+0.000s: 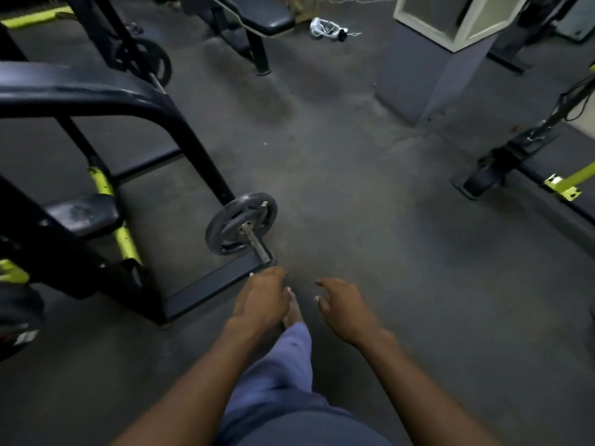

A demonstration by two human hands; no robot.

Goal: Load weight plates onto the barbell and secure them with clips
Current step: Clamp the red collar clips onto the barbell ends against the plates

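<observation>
A weight plate [241, 224] sits on the barbell [257, 244], right of the rack [180, 123], beyond both hands

Barbell [256, 241] shaft (behind plate [240, 223]) hidden

**Working in a gym**

I am looking down into a weight room: dark rubber floor [338, 194], a black and yellow-green machine frame [180, 123], a padded bench [257, 11] at the back, and a barbell [257, 244] carrying a round weight plate [225, 220] by the frame's foot.
</observation>
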